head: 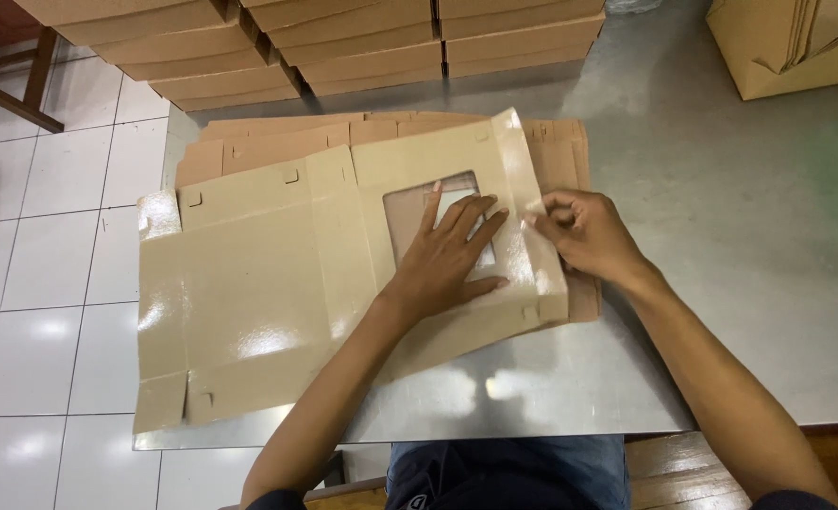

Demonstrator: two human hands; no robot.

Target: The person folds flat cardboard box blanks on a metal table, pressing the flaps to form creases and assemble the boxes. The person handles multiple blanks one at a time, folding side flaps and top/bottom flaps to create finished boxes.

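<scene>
A steel table [721, 236] filled most of the view, with white floor tiles [50, 236] to its left. At the far edge stood rows of stacked flat cartons [343, 47], and an open box [787, 47] sat at the far right corner. On the near left part of the table lay a pile of flat card blanks [277, 137], and on top of it, hanging a little over the table's left edge, lay the glossy blank [249, 293] in hand, unfolded, with slits and tabs along its edges and a square window [409, 217] cut in its right panel. The blank's right flap [523, 198] was tilted up from the pile. The left hand [452, 255] lay flat on the window panel, fingers spread wide and pressing down over the lower right part of the window. The right hand [589, 236] was just beside it at the flap, its thumb and forefinger pinched narrowly on a thin clear film [539, 212] at the flap's edge; the other fingers were curled in. The two hands were near each other without touching. Blue trousers [513, 467] showed below the table's near edge.
</scene>
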